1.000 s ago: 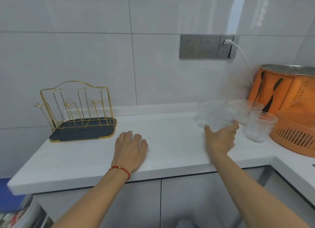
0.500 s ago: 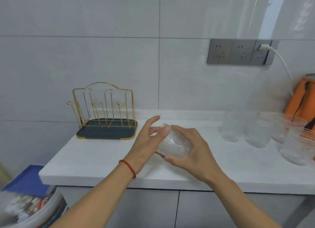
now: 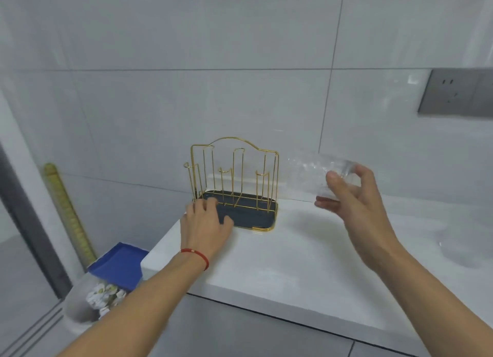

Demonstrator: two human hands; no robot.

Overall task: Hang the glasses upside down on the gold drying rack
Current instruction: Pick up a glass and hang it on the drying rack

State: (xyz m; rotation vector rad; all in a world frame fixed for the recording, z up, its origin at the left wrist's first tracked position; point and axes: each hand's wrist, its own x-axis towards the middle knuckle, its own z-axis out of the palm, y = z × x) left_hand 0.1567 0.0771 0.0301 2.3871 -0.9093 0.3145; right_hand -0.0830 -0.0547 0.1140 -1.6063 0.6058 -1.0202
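The gold drying rack stands on a dark tray at the back left of the white counter, its wire pegs bare. My left hand rests on the front left edge of the rack's tray, fingers spread over the rim. To the right of the rack, my right hand holds a clear textured glass in the air, tilted on its side with its mouth toward the rack. Another glass shows faintly at the right edge on the counter.
The white counter ends just left of the rack. Below that edge are a bin with white scraps, a blue lid and a yellow pole against the wall. A grey socket plate is on the tiled wall.
My right hand has carried the glass up and toward the rack and tipped it sideways. My left hand let go of the glass and moved onto the rack's tray. The view swung left.
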